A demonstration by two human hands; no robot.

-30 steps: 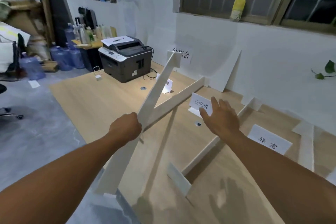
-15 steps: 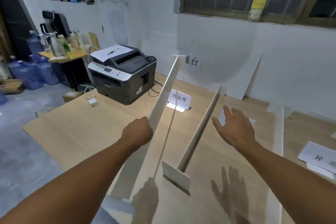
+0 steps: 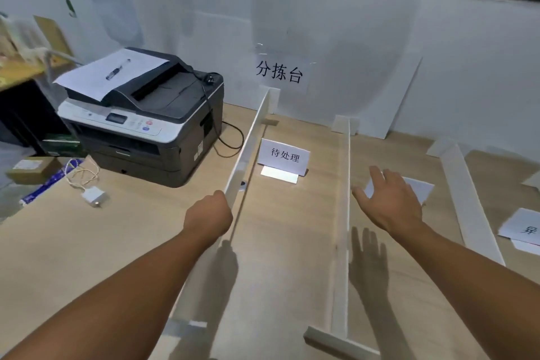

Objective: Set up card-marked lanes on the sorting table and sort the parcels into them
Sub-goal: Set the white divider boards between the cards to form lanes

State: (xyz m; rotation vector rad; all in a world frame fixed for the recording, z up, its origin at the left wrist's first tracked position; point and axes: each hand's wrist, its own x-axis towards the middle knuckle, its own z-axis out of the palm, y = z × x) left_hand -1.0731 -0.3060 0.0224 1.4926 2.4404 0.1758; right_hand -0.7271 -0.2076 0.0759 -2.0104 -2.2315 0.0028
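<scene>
My left hand [image 3: 209,218] grips the top edge of a long white divider strip [image 3: 248,143] that runs from the table's front edge toward the wall. A second white divider [image 3: 344,213] stands parallel to its right. Between them a folded white card with black characters [image 3: 283,155] stands upright. My right hand [image 3: 390,204] hovers open, fingers spread, just right of the second divider, over another white card [image 3: 420,188] that it partly hides. A third divider [image 3: 467,202] lies further right, with one more card [image 3: 523,229] at the right edge. No parcel is visible.
A grey printer [image 3: 140,117] with paper and a pen on top sits at the table's back left, a white charger and cable [image 3: 93,194] in front of it. A paper sign [image 3: 279,73] hangs on the wall. A white board [image 3: 400,96] leans against the wall. Boxes lie on the floor at left.
The strip in my left hand has swung down from a steep tilt to lie parallel with the second divider. The view has turned right and closer. My right hand stays open.
</scene>
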